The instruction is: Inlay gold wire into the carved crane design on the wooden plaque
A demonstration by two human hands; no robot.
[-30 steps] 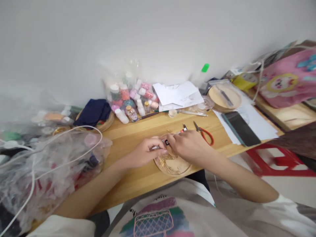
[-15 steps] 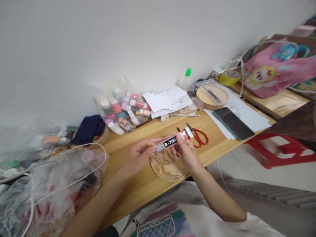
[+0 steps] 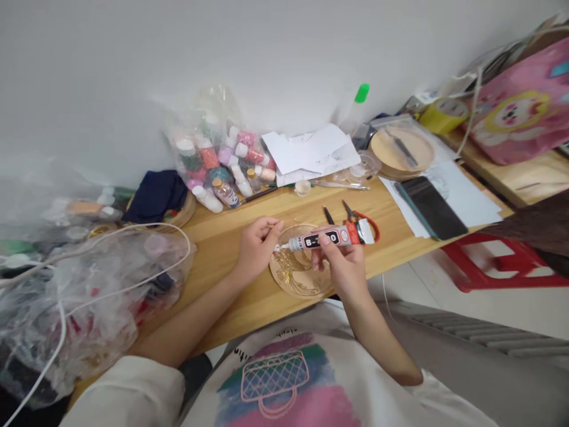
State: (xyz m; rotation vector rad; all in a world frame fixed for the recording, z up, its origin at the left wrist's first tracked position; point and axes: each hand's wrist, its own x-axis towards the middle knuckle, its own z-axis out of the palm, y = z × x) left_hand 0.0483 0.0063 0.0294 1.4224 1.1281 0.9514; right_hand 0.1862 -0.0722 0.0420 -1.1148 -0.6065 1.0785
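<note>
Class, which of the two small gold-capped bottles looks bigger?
The left bottle, nearer the navy cloth; it looks wider and taller than the right bottle.

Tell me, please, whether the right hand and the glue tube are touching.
Touching; the head view shows the right hand gripping the glue tube, its thumb lying across it.

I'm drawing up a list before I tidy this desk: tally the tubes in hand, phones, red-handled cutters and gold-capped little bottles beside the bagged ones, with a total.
Tube: 1
Phone: 1
Red-handled cutters: 1
Gold-capped bottles: 2
Total: 5
</note>
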